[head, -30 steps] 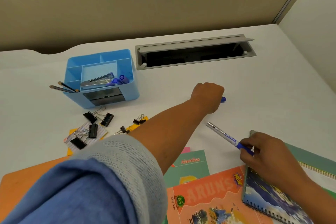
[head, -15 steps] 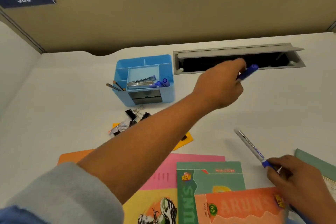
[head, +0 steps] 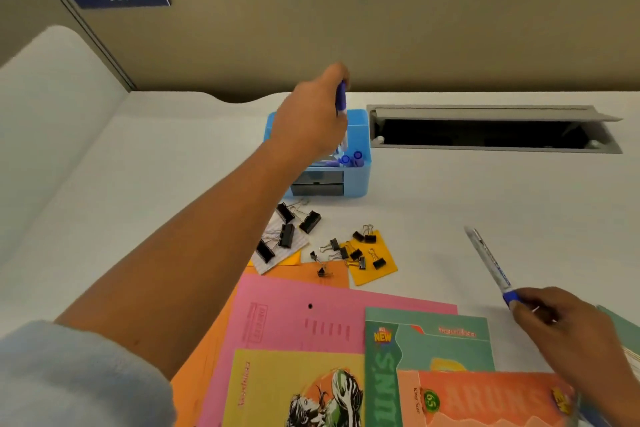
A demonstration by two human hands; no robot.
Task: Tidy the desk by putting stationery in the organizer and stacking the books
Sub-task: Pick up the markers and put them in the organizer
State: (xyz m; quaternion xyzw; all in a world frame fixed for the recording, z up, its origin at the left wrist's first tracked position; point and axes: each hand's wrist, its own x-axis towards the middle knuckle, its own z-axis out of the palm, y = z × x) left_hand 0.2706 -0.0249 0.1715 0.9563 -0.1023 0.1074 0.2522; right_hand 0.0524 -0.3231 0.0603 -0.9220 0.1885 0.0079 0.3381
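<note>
My left hand [head: 310, 118] hangs over the light blue organizer [head: 360, 180] and grips a blue-capped marker [head: 341, 101], held upright with its cap on top. Two blue marker caps [head: 351, 159] stick up inside the organizer beside a stapler mostly hidden by my hand. At the lower right my right hand [head: 554, 317] pinches the blue end of a silver marker [head: 486, 255] that lies on the desk. Several books [head: 429, 340] and coloured folders [head: 287, 308] are spread along the near edge.
Several black binder clips [head: 298, 224] lie loose in front of the organizer, some on a yellow note [head: 375, 270] and a striped pad. An open grey cable slot [head: 485, 130] is sunk into the desk at the back right. Beige partitions wall in the back and left.
My left hand carried the blue-capped marker leftward from over the cable slot to above the organizer and turned it upright. My right hand still holds the silver marker's end.
</note>
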